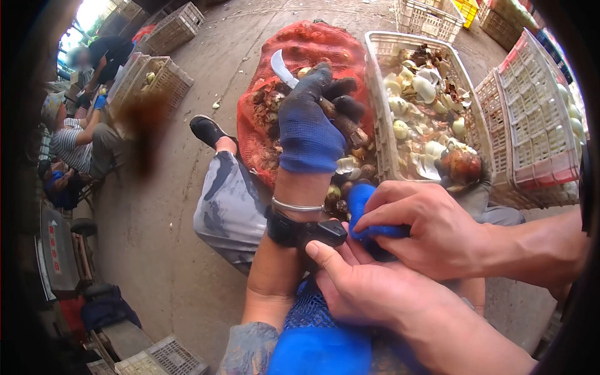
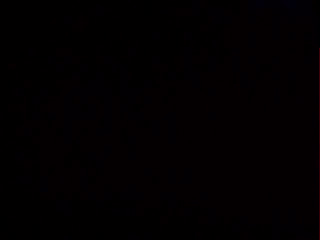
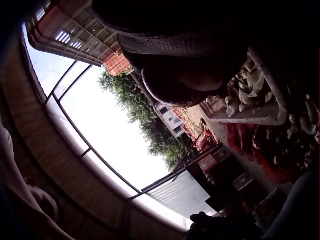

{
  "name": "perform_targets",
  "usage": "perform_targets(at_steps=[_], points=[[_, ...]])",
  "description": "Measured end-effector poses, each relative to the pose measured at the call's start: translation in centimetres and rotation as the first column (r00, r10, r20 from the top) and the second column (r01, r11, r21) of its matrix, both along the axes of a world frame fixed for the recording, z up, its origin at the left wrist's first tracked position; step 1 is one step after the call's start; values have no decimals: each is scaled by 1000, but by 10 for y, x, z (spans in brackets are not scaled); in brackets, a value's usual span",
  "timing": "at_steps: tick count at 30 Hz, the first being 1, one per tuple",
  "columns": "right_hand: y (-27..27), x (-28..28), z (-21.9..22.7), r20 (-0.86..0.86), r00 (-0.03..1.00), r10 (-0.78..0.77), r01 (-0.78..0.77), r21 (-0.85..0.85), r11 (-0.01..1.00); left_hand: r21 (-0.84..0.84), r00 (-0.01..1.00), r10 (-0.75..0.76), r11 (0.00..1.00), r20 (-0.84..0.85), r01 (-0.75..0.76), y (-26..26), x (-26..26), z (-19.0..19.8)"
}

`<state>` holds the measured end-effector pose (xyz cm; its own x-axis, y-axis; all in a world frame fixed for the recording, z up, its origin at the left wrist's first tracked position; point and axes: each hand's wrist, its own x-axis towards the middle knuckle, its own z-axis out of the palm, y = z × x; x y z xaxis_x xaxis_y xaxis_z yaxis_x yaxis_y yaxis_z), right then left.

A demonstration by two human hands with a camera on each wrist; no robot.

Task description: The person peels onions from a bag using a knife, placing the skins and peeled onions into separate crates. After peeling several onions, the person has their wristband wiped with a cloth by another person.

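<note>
My left hand [image 1: 312,119], in a blue glove with dark, dirty fingers, grips a hooked knife [image 1: 284,70] by its handle over a red mesh sack [image 1: 306,37]. Another person's bare hands [image 1: 431,231] are at my left wrist, beside the black wrist camera [image 1: 331,232], and pinch a blue fabric piece [image 1: 362,206]. Farther right, my gloved right hand [image 1: 480,192], mostly hidden, holds a brown onion [image 1: 461,165] at the crate's near edge. The right wrist view shows a dark glove [image 3: 175,47] around a rounded object. The left wrist view is black.
A white crate [image 1: 373,94] holds peels and pale onions. Stacked crates [image 1: 537,119] stand at the right and more crates [image 1: 159,78] at the upper left, near seated people [image 1: 81,140]. A low cart [image 1: 59,250] is at the left.
</note>
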<state>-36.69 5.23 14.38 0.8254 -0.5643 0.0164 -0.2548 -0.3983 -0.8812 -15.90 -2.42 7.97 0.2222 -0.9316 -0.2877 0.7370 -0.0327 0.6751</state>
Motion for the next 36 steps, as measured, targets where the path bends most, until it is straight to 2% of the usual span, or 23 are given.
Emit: perform_targets(at_steps=[2, 3, 5, 6, 8, 9, 11, 12, 13, 15, 16, 17, 20, 21, 23, 24, 25, 27, 30, 32, 34, 35, 36], points=[[0, -7, -10, -199, 978, -63, 25, -186, 982, 2, 998, -27, 1000, -49, 27, -2, -1, -6], [3, -7, -7, -201, 977, -67, 29, -187, 982, -4, 997, -25, 1000, -70, 25, -3, 1, -7], [8, -6, 1, -172, 961, -218, 223, 12, 975, -9, 995, -23, 1000, -92, 22, -2, 3, -4], [7, -4, -3, -172, 961, -217, 222, 13, 975, -41, 1000, -12, 999, -29, 10, 1, 3, 1], [1, 0, -12, -176, 921, -347, 388, 382, 838, -72, 999, 6, 997, 34, -3, 4, 3, 9], [-4, 7, -3, -176, 922, -345, 387, 383, 839, -60, 1000, 8, 998, 19, -7, 5, 1, 11], [-10, 26, 24, -387, 851, -354, 515, 744, 425, -46, 1000, 9, 999, 3, -9, 6, -1, 14], [-7, 27, 22, -288, 896, -338, 418, 803, 425, -33, 1000, 9, 999, 8, -9, 6, -1, 14], [-5, 26, 16, -289, 896, -339, 419, 803, 423, -20, 1000, 8, 1000, 15, -7, 5, -2, 14], [-3, 31, 9, -150, 950, -275, 289, 760, 583, -21, 1000, 1, 1000, 20, -1, 6, -1, 13], [-3, 25, 10, -173, 970, -171, 244, 698, 674, -24, 1000, -3, 1000, 24, 4, 6, 0, 13], [-2, 23, 11, -173, 970, -172, 243, 698, 674, -24, 1000, -3, 1000, 25, 4, 6, 1, 12], [2, 10, 21, -40, 999, -16, 32, 449, 893, -34, 998, -46, 998, -46, 44, 6, 5, 6], [1, 3, 29, -39, 999, -16, 32, 450, 892, -40, 999, -39, 999, -36, 37, 5, 5, 5], [-3, -16, 38, -188, 982, -9, 129, 634, 763, -56, 1000, -25, 998, -15, 24, 3, 5, 4], [1, -27, 37, -245, 960, -138, 275, 721, 636, -65, 1000, -17, 998, -5, 16, 2, 5, 4], [6, -32, 35, -280, 945, -166, 324, 756, 569, -74, 1000, -6, 997, 5, 7, 1, 6, 4], [15, -31, 25, -303, 945, -123, 320, 784, 531, -116, 1000, -3, 993, 27, 6, 4, 7, 9], [26, -42, 7, -326, 927, -186, 374, 835, 404, -203, 998, -19, 979, 55, 30, 12, 5, 24], [22, -60, -20, -288, 847, -446, 433, 860, 268, -245, 997, -38, 968, 63, 52, 22, 1, 37], [6, -86, -80, -71, 558, -827, 295, 948, 118, -366, 993, -63, 926, 104, 97, 32, -1, 53], [-9, -101, -114, 8, 385, -923, 197, 976, 91, -361, 992, -64, 927, 105, 98, 33, 1, 59], [-22, -115, -144, 51, 251, -967, 132, 987, 87, -477, 981, -196, 863, -6, 170, 34, 3, 63]])
